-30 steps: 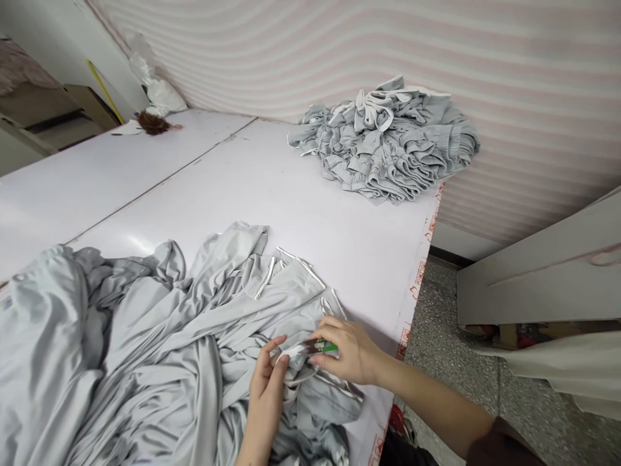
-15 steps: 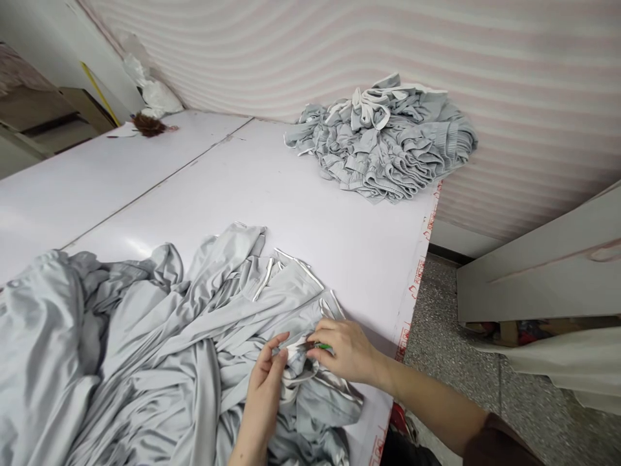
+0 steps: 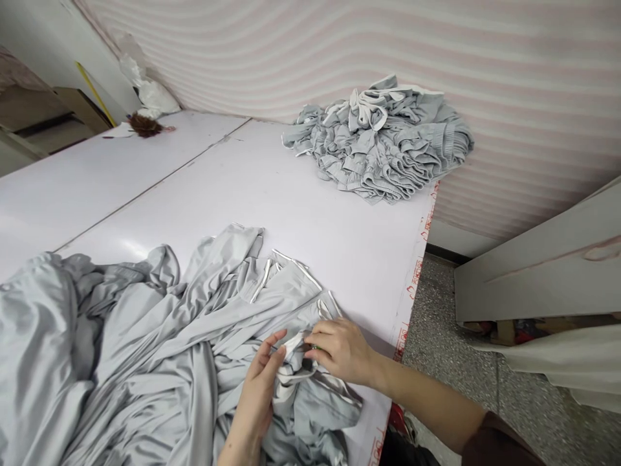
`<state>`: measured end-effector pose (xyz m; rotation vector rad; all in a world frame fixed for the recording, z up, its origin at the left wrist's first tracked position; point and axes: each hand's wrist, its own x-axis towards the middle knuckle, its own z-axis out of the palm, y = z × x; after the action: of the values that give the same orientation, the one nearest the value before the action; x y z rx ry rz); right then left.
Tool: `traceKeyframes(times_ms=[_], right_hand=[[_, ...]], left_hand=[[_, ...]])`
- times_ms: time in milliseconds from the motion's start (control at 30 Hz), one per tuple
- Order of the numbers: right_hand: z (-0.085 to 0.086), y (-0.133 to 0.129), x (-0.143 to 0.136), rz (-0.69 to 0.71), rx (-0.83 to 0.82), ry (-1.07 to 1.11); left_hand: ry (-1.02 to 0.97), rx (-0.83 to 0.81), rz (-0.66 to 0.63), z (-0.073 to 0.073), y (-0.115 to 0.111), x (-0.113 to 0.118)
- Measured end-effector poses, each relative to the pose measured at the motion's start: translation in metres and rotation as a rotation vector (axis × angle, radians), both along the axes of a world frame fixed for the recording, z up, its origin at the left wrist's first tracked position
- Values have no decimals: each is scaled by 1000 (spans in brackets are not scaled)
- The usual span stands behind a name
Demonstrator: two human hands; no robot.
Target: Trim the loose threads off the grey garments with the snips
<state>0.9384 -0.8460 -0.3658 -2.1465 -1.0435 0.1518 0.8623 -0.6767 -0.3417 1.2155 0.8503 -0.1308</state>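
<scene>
Grey garments with white-trimmed edges lie heaped over the near left of the table. At the right side of this heap, my left hand is closed, pinching the white edge of a grey garment between thumb and fingers. Just right of it, my right hand is closed around small thread snips. Only a bit of their green handle shows; my fingers hide the rest. The fingertips of both hands are close together, with the white edge between them.
A second pile of grey garments sits at the table's far right corner, against the striped covering. Far left are a brown tuft and a white plastic bag. The table's right edge carries red-printed tape.
The snips showed blade and green handle before; now my right fingers mostly cover them. My left hand has shifted slightly left and more of the white edge shows. The view has moved a little.
</scene>
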Motion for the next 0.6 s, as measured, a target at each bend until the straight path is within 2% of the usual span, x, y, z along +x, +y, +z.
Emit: traceKeyframes(times_ms=[100,167,233,300,433,500,600], right_hand=[[-2,-3,6,-81,53,161],[-3,-6,15,-163,59,272],[-5,-7,25,-279,41,373],[-7,-7,33,-356,49,487],[-10,-3,33,-271,243,751],[-8,-3,29,-210,305,810],[-3,-4,25,-214,219,677]], left_hand=[[-36,49,-140,-6,2,0],[-88,204,-220,-12,5,2],[-159,401,-242,-16,7,6],[-215,520,-274,-18,5,14],[-171,635,-437,-19,-9,35],[-162,745,-414,-22,-17,40],[-172,870,-352,-29,-24,33]])
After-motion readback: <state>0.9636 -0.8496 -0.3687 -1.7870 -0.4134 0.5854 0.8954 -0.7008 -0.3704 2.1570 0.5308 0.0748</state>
